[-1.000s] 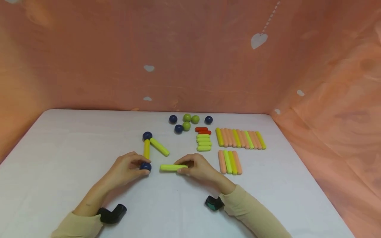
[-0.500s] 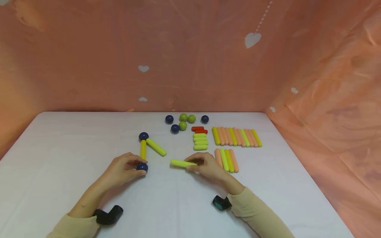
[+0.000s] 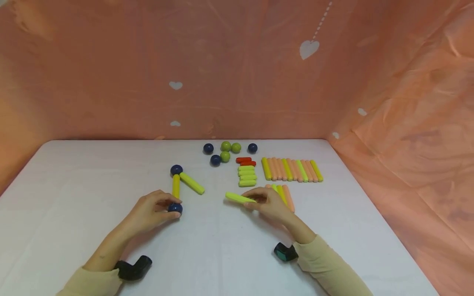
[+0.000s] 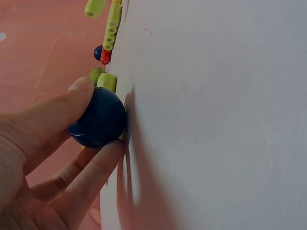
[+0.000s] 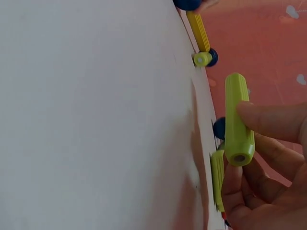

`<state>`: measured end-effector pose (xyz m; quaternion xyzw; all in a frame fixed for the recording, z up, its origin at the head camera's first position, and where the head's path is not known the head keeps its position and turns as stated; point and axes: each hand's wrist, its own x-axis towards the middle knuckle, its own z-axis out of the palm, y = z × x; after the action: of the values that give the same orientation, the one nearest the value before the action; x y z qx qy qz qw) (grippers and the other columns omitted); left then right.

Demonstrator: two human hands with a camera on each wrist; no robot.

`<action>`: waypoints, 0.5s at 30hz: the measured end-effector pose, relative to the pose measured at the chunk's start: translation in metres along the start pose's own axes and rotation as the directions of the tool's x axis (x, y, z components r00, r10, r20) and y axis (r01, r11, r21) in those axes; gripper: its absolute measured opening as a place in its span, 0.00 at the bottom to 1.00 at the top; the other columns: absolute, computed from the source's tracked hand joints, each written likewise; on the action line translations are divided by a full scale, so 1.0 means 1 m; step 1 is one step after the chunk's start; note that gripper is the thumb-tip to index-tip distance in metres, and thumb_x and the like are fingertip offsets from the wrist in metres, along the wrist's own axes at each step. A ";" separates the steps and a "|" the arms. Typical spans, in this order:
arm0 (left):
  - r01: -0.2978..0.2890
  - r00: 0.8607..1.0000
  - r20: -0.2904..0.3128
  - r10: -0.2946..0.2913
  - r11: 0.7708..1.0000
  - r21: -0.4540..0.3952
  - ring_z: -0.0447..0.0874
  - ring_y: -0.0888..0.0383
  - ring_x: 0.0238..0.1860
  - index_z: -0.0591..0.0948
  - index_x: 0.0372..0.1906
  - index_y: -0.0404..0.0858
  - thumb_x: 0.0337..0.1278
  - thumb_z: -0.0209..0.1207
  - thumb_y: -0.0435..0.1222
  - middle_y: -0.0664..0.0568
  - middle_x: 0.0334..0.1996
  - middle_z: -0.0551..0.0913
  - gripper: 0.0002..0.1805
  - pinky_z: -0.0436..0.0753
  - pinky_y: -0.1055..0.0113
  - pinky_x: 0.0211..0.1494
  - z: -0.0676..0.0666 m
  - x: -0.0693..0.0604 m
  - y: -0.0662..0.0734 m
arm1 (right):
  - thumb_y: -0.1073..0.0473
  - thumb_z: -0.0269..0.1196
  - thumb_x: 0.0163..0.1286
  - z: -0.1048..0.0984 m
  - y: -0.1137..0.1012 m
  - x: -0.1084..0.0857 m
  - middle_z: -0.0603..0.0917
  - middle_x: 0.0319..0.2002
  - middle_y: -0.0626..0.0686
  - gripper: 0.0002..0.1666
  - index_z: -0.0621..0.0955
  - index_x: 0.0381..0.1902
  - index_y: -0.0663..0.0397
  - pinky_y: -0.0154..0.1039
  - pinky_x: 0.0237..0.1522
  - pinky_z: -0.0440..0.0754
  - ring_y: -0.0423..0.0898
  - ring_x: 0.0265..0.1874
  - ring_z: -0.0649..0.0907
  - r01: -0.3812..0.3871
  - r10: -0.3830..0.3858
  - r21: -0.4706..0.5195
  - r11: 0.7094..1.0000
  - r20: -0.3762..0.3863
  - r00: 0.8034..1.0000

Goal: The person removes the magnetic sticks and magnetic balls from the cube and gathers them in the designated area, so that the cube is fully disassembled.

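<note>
My left hand (image 3: 149, 211) pinches a dark blue ball (image 3: 175, 209) between thumb and fingers; the left wrist view shows the same ball (image 4: 100, 120) close up. A yellow rod (image 3: 175, 186) runs from it to another dark blue ball (image 3: 176, 169) farther back. From that far ball a yellow-green rod (image 3: 192, 183) slants toward the front right. To the right, my right hand (image 3: 272, 207) holds a loose yellow-green rod (image 3: 237, 197) by one end, raised off the table. Its end, with a small dark grey disc, faces the right wrist camera (image 5: 236, 120).
At the back lie several blue and green balls (image 3: 225, 156). Two short red rods (image 3: 244, 160) and several short yellow-green rods (image 3: 247, 177) are stacked before them. A row of long rods (image 3: 292, 169) lies at right, with a smaller group (image 3: 289, 199) partly behind my right hand.
My right hand has moved right with the yellow-green rod, away from the ball in my left hand, and the rod has tilted. The left hand keeps its hold. The head view has shifted slightly.
</note>
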<state>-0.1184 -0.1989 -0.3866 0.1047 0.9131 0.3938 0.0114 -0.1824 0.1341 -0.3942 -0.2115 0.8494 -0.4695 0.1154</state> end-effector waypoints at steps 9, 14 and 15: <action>-0.006 1.000 0.009 0.007 1.000 -0.004 0.80 0.53 0.42 0.84 0.44 0.37 0.48 0.70 0.37 0.51 0.37 0.81 0.16 0.82 0.57 0.47 0.000 0.000 0.001 | 0.63 0.68 0.60 -0.016 0.001 -0.009 0.84 0.41 0.58 0.16 0.84 0.47 0.61 0.29 0.31 0.75 0.42 0.31 0.78 -0.053 0.053 0.000 0.999 -0.066 0.996; -0.007 1.000 0.015 0.008 1.000 -0.018 0.80 0.52 0.43 0.84 0.45 0.37 0.48 0.70 0.36 0.51 0.37 0.80 0.16 0.83 0.58 0.46 -0.001 0.000 0.001 | 0.64 0.68 0.60 -0.028 0.001 -0.014 0.84 0.31 0.59 0.17 0.82 0.48 0.64 0.30 0.20 0.72 0.42 0.17 0.76 -0.097 0.104 0.072 0.993 -0.093 0.990; -0.008 1.000 0.014 0.009 1.000 -0.022 0.81 0.52 0.43 0.84 0.45 0.37 0.48 0.70 0.36 0.50 0.37 0.80 0.16 0.83 0.58 0.46 -0.001 0.000 0.001 | 0.64 0.67 0.60 -0.030 0.002 -0.015 0.84 0.30 0.59 0.18 0.82 0.48 0.64 0.30 0.20 0.73 0.42 0.17 0.76 -0.107 0.115 0.077 0.991 -0.104 0.988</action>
<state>-0.1183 -0.1992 -0.3855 0.1112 0.9082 0.4031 0.0174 -0.1812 0.1646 -0.3799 -0.1338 0.8476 -0.5031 0.1027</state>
